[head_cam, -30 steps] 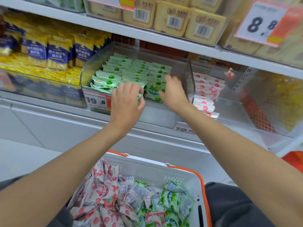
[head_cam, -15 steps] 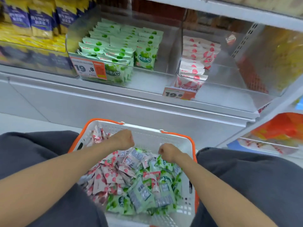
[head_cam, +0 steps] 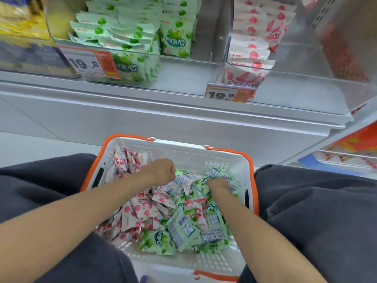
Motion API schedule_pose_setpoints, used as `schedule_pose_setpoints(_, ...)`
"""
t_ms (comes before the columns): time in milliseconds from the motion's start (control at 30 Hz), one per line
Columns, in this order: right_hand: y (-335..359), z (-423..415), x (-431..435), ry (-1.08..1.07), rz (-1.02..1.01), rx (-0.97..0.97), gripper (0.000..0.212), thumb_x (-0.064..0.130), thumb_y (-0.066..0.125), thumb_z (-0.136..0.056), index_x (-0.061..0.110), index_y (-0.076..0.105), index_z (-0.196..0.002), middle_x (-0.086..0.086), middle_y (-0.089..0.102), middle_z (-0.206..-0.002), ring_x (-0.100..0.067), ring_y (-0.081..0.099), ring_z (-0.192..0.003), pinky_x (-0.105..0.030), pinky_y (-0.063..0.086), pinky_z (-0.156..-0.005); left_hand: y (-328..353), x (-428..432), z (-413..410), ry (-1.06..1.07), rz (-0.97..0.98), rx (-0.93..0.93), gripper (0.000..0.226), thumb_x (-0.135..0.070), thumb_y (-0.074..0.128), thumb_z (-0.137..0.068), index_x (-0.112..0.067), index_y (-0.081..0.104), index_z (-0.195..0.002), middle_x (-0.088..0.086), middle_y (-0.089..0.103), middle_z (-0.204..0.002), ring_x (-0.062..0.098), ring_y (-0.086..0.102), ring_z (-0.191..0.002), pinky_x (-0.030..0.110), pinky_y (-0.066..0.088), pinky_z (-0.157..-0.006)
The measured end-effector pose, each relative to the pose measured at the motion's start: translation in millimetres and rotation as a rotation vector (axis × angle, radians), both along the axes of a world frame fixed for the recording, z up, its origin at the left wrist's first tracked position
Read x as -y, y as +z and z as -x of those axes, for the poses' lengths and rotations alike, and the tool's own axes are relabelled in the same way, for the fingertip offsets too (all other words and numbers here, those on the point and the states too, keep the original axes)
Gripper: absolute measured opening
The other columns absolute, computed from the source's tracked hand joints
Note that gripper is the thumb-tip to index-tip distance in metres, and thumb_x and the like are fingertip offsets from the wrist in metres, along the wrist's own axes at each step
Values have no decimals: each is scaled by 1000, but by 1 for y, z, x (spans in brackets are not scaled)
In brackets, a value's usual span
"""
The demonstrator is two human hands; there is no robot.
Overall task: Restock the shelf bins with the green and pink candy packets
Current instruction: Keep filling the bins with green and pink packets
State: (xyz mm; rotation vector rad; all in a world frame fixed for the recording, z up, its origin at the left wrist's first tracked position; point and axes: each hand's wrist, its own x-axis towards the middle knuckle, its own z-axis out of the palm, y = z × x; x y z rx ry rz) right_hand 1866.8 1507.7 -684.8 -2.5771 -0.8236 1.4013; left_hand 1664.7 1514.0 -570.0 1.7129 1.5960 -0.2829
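The white basket is sitting between the person's knees, holding pink packets on the left and green packets on the right. The left grip is making a fist over them; I cannot tell if it is holding one. The right grip is digging among green ones, fingers hidden. The shelf bins are holding more.

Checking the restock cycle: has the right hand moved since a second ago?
Yes. The right hand left the shelf bin and came down into the basket, now among its green packets.
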Motion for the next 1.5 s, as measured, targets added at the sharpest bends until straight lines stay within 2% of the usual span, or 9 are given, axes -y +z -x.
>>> schedule_pose_setpoints(200,-28,-10,3,-171,58,-215,44,-7,60,-83,-7,48,-125,-21,65,-108,-28,66,-86,-35,57,-73,0,2,2,-11,7,-7,7,-15,55,-92,-17,59,-86,5,52,-95,20,55,-83,35,51,-84)
schedule_pose_setpoints(333,41,4,-1,254,-77,-153,52,-9,42,-89,1,42,-140,-17,54,-132,-30,60,-99,-37,55,-78,7,-4,5,27,-10,22,30,-18,62,-91,-14,56,-120,3,53,-124,21,53,-108,33,45,-93)
schedule_pose_setpoints(467,126,23,-17,860,-313,-157,36,-8,44,-90,3,63,-118,-11,66,-104,-22,61,-84,-35,48,-76,29,-6,2,52,11,169,82,-29,78,-82,-14,32,-147,5,38,-150,26,43,-133,34,39,-105)
schedule_pose_setpoints(533,163,29,-26,947,-435,-205,26,-2,47,-93,8,69,-104,-3,60,-76,-12,50,-63,-30,40,-65,42,-7,-2,88,60,320,79,-30,83,-76,-18,41,-142,1,47,-143,23,50,-128,33,45,-102)
schedule_pose_setpoints(667,208,20,-35,928,-631,-222,22,11,53,-96,-5,68,-95,-21,64,-79,-13,48,-63,-29,37,-61,58,-6,-11,212,8,630,31,-21,83,-76,-20,66,-102,-9,70,-93,1,68,-80,9,49,-64)
schedule_pose_setpoints(867,236,7,-50,690,-794,-283,22,11,57,-96,-3,71,-88,-26,68,-83,-18,52,-71,-34,45,-67,85,-19,-22,208,-274,699,21,-19,83,-76,-28,64,-79,-14,68,-76,-7,62,-61,12,50,-62)
schedule_pose_setpoints(1200,290,24,-54,624,-833,-412,24,9,79,-78,16,66,-98,-2,71,-89,-12,65,-80,-28,53,-75,129,-42,-2,241,-457,780,27,-22,88,-69,-22,68,-87,-5,72,-77,11,67,-70,28,57,-66)
schedule_pose_setpoints(1367,360,29,-85,494,-1143,-317,24,13,77,-81,14,67,-102,6,70,-83,6,61,-58,-12,47,-53,194,-78,28,266,-1017,565,64,-66,66,-74,-24,58,-122,-11,59,-102,6,55,-86,24,47,-72)
schedule_pose_setpoints(1500,386,47,-136,518,-1184,-44,39,23,78,-80,14,64,-115,1,68,-110,-7,63,-93,-25,51,-83,215,-128,54,332,-1276,273,45,-54,35,-97,-18,60,-108,-5,59,-99,18,54,-95,36,42,-80)
